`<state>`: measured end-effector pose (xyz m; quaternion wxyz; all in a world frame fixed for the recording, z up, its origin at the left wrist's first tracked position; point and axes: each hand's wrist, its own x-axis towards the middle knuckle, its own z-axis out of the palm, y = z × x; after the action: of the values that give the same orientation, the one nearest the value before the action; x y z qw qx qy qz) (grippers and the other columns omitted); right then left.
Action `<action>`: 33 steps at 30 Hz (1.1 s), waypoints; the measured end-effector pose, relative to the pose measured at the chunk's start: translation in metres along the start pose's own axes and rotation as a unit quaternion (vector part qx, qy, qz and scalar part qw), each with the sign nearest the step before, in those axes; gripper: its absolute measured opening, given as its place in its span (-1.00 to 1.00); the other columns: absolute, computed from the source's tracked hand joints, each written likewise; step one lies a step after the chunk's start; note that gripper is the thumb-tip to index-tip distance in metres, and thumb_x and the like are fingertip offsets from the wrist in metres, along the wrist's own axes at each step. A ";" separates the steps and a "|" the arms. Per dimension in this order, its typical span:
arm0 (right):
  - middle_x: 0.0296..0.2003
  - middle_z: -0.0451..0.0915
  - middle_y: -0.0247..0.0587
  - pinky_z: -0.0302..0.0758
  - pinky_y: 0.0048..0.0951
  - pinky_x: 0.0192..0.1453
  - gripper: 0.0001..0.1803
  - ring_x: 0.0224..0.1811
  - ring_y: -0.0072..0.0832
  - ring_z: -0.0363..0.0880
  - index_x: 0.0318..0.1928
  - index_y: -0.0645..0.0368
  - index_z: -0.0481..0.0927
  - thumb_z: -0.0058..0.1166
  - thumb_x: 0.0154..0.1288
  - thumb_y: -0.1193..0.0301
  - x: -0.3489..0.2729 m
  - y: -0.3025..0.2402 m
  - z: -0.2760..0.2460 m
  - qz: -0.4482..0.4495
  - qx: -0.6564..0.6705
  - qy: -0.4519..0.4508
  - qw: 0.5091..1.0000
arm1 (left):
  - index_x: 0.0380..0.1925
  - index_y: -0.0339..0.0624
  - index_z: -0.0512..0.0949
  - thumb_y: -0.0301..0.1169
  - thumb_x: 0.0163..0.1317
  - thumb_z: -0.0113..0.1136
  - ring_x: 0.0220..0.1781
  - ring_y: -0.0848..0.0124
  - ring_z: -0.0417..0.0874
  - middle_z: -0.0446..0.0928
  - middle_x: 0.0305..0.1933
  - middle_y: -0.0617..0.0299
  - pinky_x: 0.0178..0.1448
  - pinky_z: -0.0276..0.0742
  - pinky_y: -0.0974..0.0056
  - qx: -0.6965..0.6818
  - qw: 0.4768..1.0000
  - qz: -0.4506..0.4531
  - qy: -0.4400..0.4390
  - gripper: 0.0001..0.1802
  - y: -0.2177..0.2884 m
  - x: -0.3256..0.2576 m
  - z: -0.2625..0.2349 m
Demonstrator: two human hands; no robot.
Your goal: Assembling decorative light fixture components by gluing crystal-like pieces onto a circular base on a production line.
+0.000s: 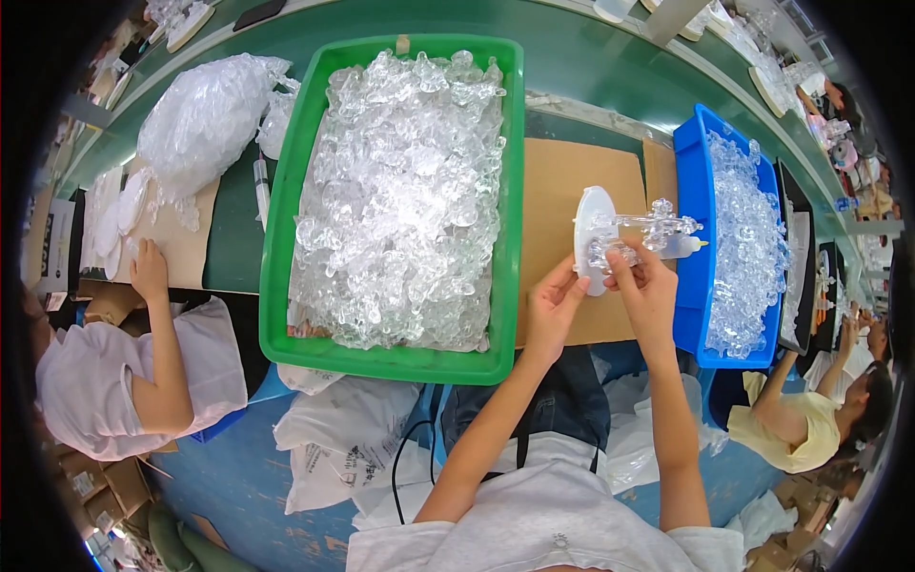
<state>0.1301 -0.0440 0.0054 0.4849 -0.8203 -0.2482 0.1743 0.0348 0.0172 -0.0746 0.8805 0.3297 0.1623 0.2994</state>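
Here, a white disc is held by the left hand and a clear piece is pinched by the right hand, over brown cardboard beside a blue bin.

Room over cardboard, green tray left, blue bin right

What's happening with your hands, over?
Left hand holding white disc. Right hand pinching clear plastic piece at the disc. Green tray left, blue bin right; neither seems in the way.
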 end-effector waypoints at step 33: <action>-0.33 0.59 -0.26 0.46 -0.62 -0.31 -0.68 -0.44 -0.61 0.54 0.04 0.27 0.48 0.12 0.29 0.48 -0.033 -0.005 -0.041 -0.003 0.160 -0.011 0.987 | 0.17 -0.36 0.41 -0.67 0.24 0.08 0.27 0.36 0.40 0.36 0.30 0.01 0.25 0.37 0.33 0.120 0.989 0.081 -0.019 -0.55 0.021 -0.035 0.035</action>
<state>0.1237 -0.0898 0.0299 0.6080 -0.7294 -0.2243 0.2191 0.0164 -0.0093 -0.0320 0.8102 0.4508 0.1532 0.3419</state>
